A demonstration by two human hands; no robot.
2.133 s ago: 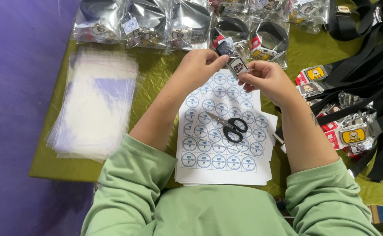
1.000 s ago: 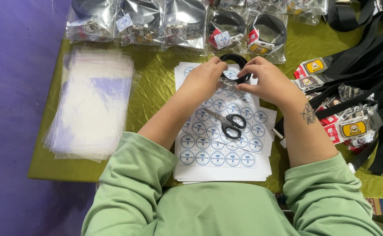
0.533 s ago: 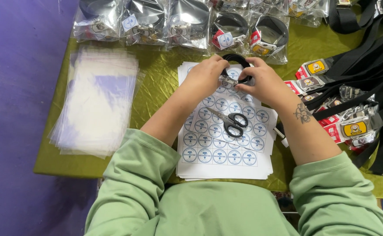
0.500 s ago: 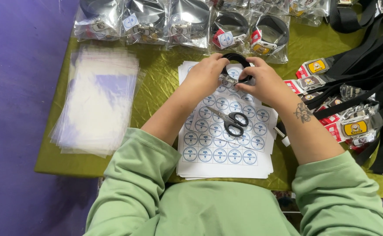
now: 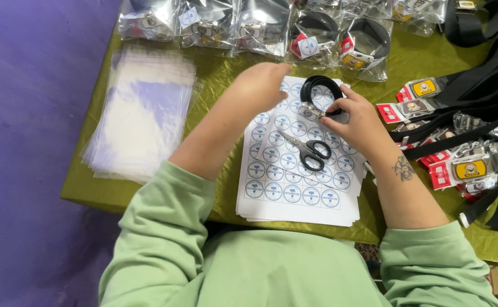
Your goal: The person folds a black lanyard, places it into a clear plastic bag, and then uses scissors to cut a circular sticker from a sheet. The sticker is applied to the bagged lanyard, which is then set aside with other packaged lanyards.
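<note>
my right hand (image 5: pixel 358 122) has its grip closed on a coiled black strap (image 5: pixel 320 91) with a small metal clip, holding it just above the far end of the sticker sheets (image 5: pixel 294 196). my left hand (image 5: pixel 260 85) hovers just left of the strap, fingers loosely curled; i cannot tell whether it pinches anything, and it does not appear to touch the strap.

the sheets are a stack of white paper printed with rows of round blue-and-white stickers, lying in the middle of the green surface (image 5: pixel 215 74). black-handled scissors (image 5: pixel 308 150) lie closed on top of the sheets, near my right hand.

to the left, a pile of clear plastic bags (image 5: pixel 141 113) sits flat on the surface, well apart from the sheets. along the far edge runs a row of filled bags (image 5: pixel 249 25), each holding a coiled strap. to the right, loose black straps (image 5: pixel 476 108) with red tags and yellow badges lie in a heap near my right forearm.

both sleeves are light green.
</note>
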